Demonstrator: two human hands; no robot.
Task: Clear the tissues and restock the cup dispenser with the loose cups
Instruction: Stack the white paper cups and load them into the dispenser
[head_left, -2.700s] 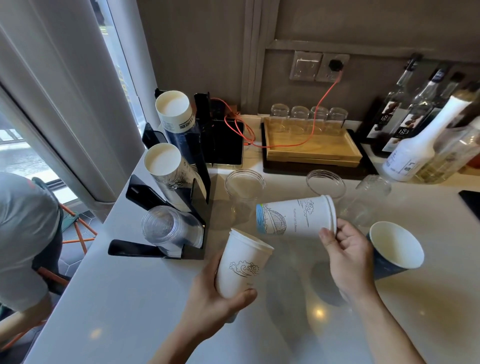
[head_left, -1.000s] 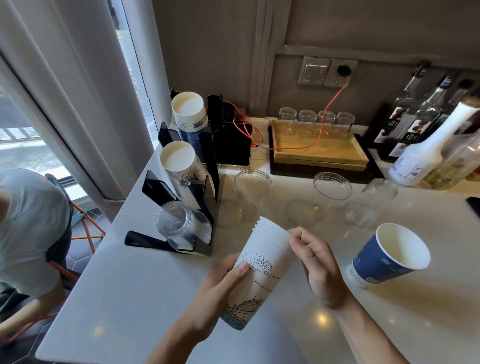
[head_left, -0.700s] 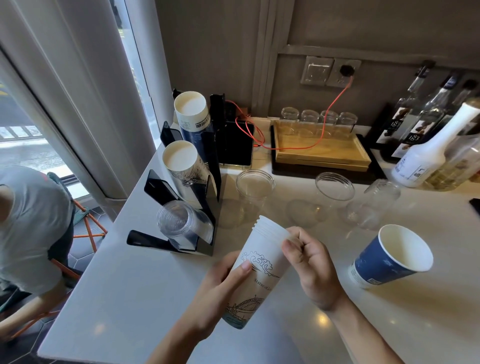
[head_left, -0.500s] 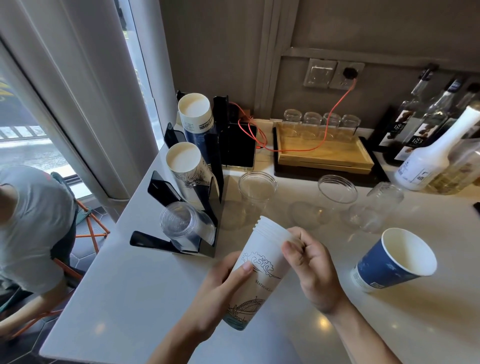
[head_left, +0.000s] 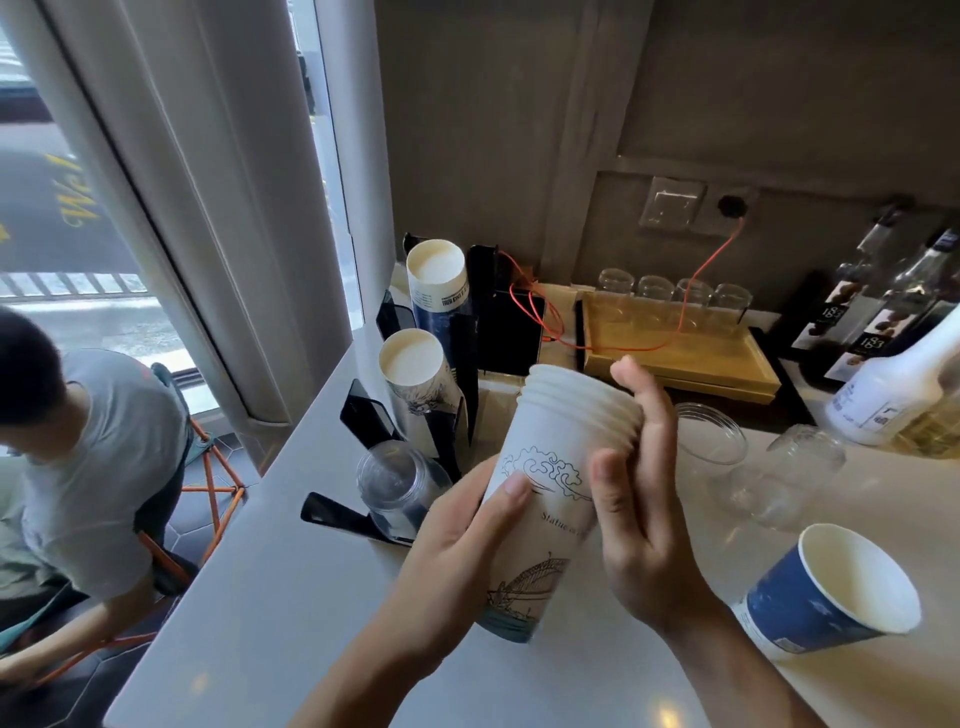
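Above the white counter (head_left: 270, 613), just right of the black cup dispenser (head_left: 441, 415): stack of nested white paper cups (head_left: 556, 499), tilted, rims up. Left hand (head_left: 457, 551) wrapped round its lower side; right hand (head_left: 639, 499) closed loosely on its rims. Nearby at right, lying sideways: 1 blue cup (head_left: 826, 592).

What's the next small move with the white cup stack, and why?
Probably carry the stack of white cups, held in the left hand and right hand, to the dispenser and nest it onto the matching white-printed cups in its middle slot. The loose white cups are already nested together; the blue cup is still loose on the counter.
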